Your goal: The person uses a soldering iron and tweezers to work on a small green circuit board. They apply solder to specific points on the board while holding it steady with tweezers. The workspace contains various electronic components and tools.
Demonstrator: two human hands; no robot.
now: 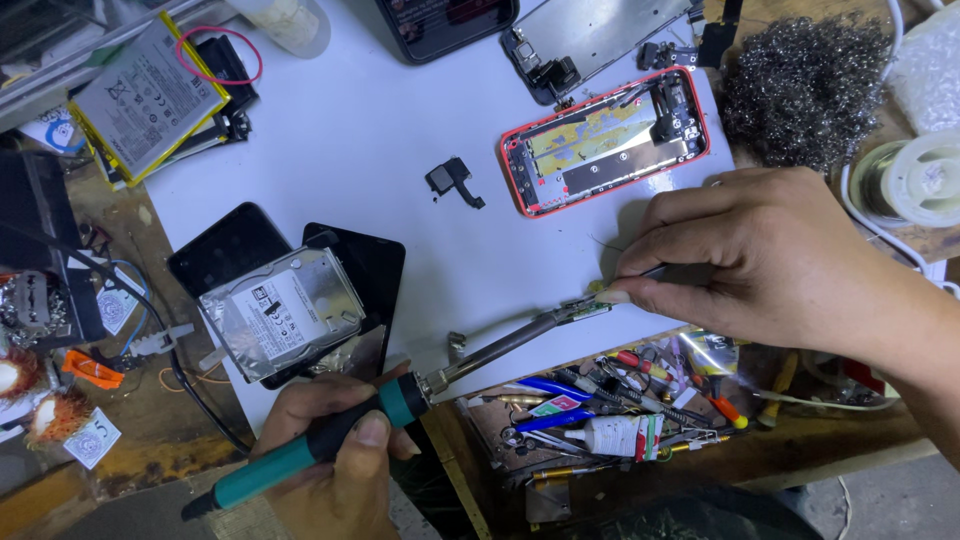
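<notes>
My left hand (335, 455) grips a teal and black soldering iron (330, 430) at the bottom left; its metal tip (560, 318) reaches up right to a small green circuit part (590, 303) on the white mat (330, 150). My right hand (770, 260) pinches thin tweezers (650, 272) whose points press on that part. Above them lies an opened red phone frame (605, 140) with its insides bare. A small black component (452, 180) rests loose on the mat to its left.
A silver hard drive (282, 312) lies on dark phones at left, a phone battery (148, 95) at top left. Steel wool (805, 85) and a solder spool (925, 175) sit at right. A tray of small tools (610, 415) lies below the mat.
</notes>
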